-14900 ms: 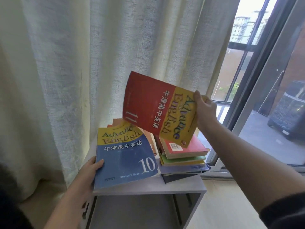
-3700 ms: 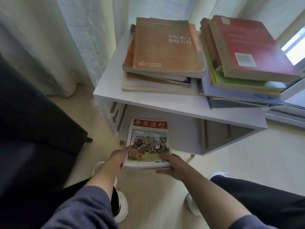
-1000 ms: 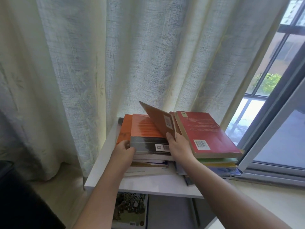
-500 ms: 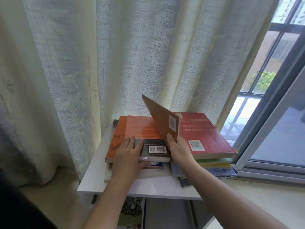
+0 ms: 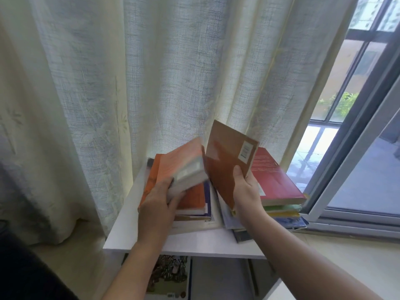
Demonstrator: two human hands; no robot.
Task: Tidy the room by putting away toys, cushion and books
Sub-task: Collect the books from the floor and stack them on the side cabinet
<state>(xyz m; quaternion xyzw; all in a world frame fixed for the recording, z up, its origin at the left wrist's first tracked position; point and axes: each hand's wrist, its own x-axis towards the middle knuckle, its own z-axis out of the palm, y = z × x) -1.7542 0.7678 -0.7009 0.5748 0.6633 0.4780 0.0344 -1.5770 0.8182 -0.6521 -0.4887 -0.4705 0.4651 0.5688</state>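
Head view, centre of the frame: a thick orange paperback book (image 5: 181, 161) is being gripped at its near edge by the left hand (image 5: 155, 204), fingers curled round it, and is being held tilted above the left pile (image 5: 194, 211); finer detail is being hidden by motion blur. Just right of it, a thin brown paperback (image 5: 227, 161) with a white barcode label is being held nearly upright by the right hand (image 5: 246, 191), its lower edge being pinched between thumb and fingers. Both piles are being carried by the flat white top of a low shelf unit (image 5: 134, 237) at lower centre, with a red-covered book (image 5: 275, 180) lying on top of the right pile (image 5: 281, 210). At the bottom of the frame, an illustrated magazine (image 5: 168, 276) is being kept in the open compartment beneath. The upper left is being filled by a pale woven curtain (image 5: 151, 72), the right edge by a grey window frame (image 5: 357, 148). Judged from this, the book sorting is being done and is only partway: the piles are lying uneven, and neither toys nor cushion are being shown.
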